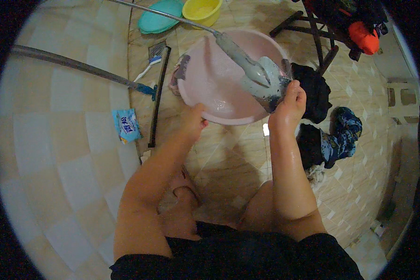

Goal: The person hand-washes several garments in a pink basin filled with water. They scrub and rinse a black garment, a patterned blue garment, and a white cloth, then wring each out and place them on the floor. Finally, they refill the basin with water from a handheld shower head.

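Note:
A large pink plastic basin is in front of me, its inside facing me and wet-looking. My left hand grips its near left rim. On the right side, my right hand is closed at the rim, thumb up, fingers mostly hidden. A grey hand shower on a metal hose lies across the view over the basin. Around its lower end shows a pale grey piece with dark patches, touching or close to my right hand; what it is, I cannot tell.
Left of the basin are a floor squeegee, a brush, a floor drain and a blue packet. Beyond stand a yellow basin and a teal basin or lid. Dark clothes, camouflage cloth and a folding stand are right.

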Tool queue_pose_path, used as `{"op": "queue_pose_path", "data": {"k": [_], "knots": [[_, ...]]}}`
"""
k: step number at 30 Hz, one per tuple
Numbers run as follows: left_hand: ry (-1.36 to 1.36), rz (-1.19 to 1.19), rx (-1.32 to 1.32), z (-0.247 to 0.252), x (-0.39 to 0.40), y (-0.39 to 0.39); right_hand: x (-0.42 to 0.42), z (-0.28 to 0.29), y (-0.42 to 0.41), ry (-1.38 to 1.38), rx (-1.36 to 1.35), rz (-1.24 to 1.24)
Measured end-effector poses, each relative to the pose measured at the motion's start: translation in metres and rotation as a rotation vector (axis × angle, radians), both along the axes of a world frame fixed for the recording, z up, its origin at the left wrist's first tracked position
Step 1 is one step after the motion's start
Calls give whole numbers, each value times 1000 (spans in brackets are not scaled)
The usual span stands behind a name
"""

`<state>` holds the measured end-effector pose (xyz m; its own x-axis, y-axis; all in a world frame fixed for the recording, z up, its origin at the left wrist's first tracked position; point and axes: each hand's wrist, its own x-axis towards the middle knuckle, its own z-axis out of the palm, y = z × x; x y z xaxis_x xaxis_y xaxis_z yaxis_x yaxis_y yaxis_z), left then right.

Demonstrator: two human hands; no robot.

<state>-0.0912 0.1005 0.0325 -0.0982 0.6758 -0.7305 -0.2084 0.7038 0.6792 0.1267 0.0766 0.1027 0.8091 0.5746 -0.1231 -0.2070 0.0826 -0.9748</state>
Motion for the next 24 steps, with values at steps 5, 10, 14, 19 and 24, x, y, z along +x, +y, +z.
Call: {"op": "queue_pose_path", "data": {"k": [5,10,14,19,24], "knots": [[116,114,119,18,-53,29,-4,2,4,131,49,-34],[319,219,409,48,-62,43,-5,-7,5,177,98,-16],[514,200,637,25,-85,64,-10,-8,6,262,81,-18],[952,84,916,20,-86,77,-6,-21,8,358,122,-60],[1034,63,975,33,-89,76,-8,-18,7,467,152,-19]]}}
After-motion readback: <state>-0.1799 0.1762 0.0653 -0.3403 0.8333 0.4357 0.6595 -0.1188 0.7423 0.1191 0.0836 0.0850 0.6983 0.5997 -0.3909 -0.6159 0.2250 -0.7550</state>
